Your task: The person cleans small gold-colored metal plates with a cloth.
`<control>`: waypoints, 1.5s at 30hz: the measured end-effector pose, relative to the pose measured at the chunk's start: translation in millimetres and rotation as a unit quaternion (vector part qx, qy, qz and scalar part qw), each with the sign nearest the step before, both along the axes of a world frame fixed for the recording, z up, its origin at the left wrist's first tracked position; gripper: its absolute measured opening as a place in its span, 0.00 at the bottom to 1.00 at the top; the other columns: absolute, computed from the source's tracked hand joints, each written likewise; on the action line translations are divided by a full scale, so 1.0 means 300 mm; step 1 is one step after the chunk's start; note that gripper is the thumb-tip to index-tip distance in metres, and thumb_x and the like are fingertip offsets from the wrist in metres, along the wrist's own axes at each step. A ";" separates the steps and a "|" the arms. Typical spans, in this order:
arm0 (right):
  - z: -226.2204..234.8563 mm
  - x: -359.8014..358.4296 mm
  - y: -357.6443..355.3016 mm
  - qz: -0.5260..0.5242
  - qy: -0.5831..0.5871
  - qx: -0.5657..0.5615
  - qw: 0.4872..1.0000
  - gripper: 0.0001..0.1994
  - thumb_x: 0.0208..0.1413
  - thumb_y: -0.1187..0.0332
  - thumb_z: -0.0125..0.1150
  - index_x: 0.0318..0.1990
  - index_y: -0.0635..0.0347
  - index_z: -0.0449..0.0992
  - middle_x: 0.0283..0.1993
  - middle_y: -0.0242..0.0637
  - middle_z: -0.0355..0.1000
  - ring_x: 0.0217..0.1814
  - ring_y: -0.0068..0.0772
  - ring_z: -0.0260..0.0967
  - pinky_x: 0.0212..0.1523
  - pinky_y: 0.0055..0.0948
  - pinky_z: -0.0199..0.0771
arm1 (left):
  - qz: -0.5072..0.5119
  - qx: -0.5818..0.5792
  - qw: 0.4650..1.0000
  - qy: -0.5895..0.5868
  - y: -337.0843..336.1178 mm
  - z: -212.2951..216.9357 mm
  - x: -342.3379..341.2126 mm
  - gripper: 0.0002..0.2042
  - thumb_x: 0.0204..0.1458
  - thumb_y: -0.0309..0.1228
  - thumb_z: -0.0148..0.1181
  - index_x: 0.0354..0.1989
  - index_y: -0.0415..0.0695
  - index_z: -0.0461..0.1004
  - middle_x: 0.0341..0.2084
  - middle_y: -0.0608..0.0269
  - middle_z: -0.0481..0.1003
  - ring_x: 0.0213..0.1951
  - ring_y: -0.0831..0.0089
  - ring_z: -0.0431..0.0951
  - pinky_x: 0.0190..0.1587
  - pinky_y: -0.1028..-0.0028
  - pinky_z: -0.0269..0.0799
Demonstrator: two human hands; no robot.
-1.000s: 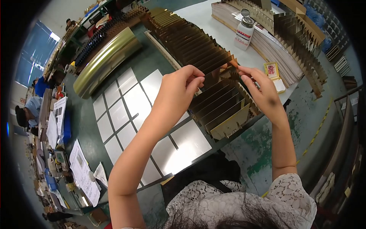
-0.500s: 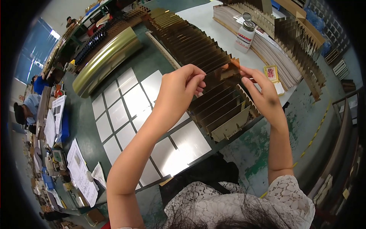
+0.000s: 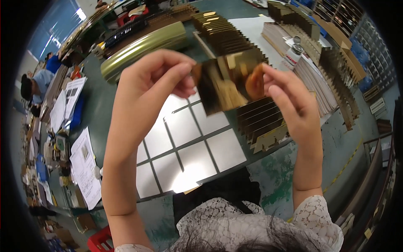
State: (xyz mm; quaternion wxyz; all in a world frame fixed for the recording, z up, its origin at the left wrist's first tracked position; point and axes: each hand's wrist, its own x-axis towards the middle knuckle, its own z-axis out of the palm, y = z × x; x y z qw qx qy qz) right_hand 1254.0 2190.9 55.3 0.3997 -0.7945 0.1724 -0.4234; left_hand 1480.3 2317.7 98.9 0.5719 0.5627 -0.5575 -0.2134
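Between my two hands is a shiny, mirror-like dark gold plate (image 3: pixel 224 86), raised above the table and slightly blurred. My left hand (image 3: pixel 157 77) pinches its left edge between thumb and fingers. My right hand (image 3: pixel 291 94) grips the opposite edge, and its fingers show reflected in the surface. Behind and below the plate stands a long slotted rack of similar dark sheets (image 3: pixel 262 119), upright in rows and partly hidden by the plate. Left of the rack, pale rectangular sheets (image 3: pixel 191 164) lie in a grid on the green table, partly covered by my left arm.
A gold-green roll (image 3: pixel 147 48) lies at the far left of the table. A white bottle with a metal cap (image 3: pixel 292 55) stands beyond my right hand, near a stack of sheets (image 3: pixel 317 77). Printed papers (image 3: pixel 85 166) lie at the left edge. Other people sit farther back.
The plate has come up out of the rack and now hangs between both hands, its face turned toward me. My left hand has moved left; the view has shifted.
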 end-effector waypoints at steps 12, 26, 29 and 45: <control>-0.142 0.163 0.284 0.191 0.059 0.375 0.905 0.16 0.63 0.73 0.47 0.56 0.69 0.69 0.39 0.38 0.75 0.34 0.32 0.76 0.33 0.23 0.73 | 0.044 0.182 0.939 0.288 0.405 -0.269 0.184 0.09 0.59 0.29 0.52 0.39 0.35 0.72 0.25 0.61 0.76 0.26 0.77 0.78 0.32 0.81 0.76; -0.208 0.229 0.339 0.231 0.060 0.453 0.859 0.15 0.64 0.72 0.47 0.55 0.71 0.67 0.45 0.46 0.75 0.38 0.36 0.77 0.37 0.29 0.76 | 0.050 0.184 0.923 0.334 0.473 -0.333 0.226 0.09 0.60 0.30 0.51 0.38 0.36 0.73 0.25 0.64 0.75 0.26 0.79 0.78 0.30 0.83 0.76; -0.213 0.233 0.336 0.232 0.054 0.451 0.860 0.15 0.64 0.72 0.47 0.54 0.71 0.67 0.44 0.46 0.75 0.38 0.37 0.76 0.37 0.29 0.76 | 0.045 0.173 0.919 0.351 0.477 -0.338 0.224 0.10 0.60 0.31 0.50 0.39 0.36 0.73 0.24 0.64 0.75 0.26 0.79 0.78 0.30 0.83 0.76; -0.220 0.225 0.336 0.217 0.047 0.424 0.878 0.14 0.63 0.72 0.48 0.53 0.72 0.67 0.41 0.44 0.75 0.36 0.34 0.76 0.36 0.27 0.74 | 0.037 0.108 0.918 0.380 0.518 -0.312 0.156 0.12 0.60 0.30 0.51 0.48 0.36 0.71 0.32 0.62 0.75 0.33 0.75 0.79 0.36 0.76 0.78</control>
